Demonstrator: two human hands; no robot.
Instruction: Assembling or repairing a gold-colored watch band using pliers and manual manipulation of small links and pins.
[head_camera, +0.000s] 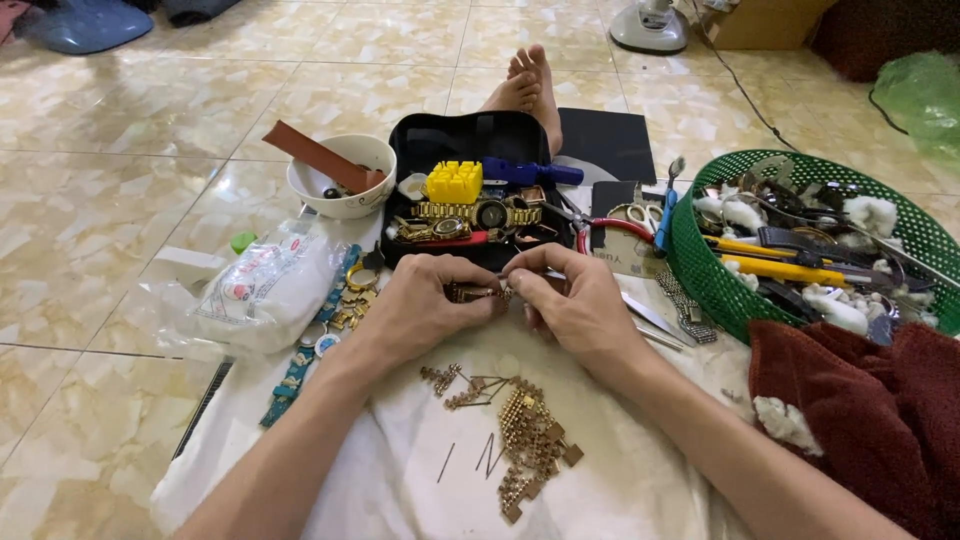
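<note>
Head view: left hand (425, 300) and right hand (575, 305) meet at centre, both pinched on a gold band (478, 292). At 6 o'clock, loose links (530, 440) and pins (485, 455) lie on the cloth (400, 470), so the band looks part-dismantled. The case (480, 190) sits at 12, the basket (800, 235) at 2.

Watch bracelet (475, 292) and loose links (530, 440): gold-tone metal, shiny. White cloth (400, 480) matt, soft; floor tiles (120, 200) glossy marbled stone. Basket (700, 270) green plastic mesh; towel (870, 400) rough maroon terry.
</note>
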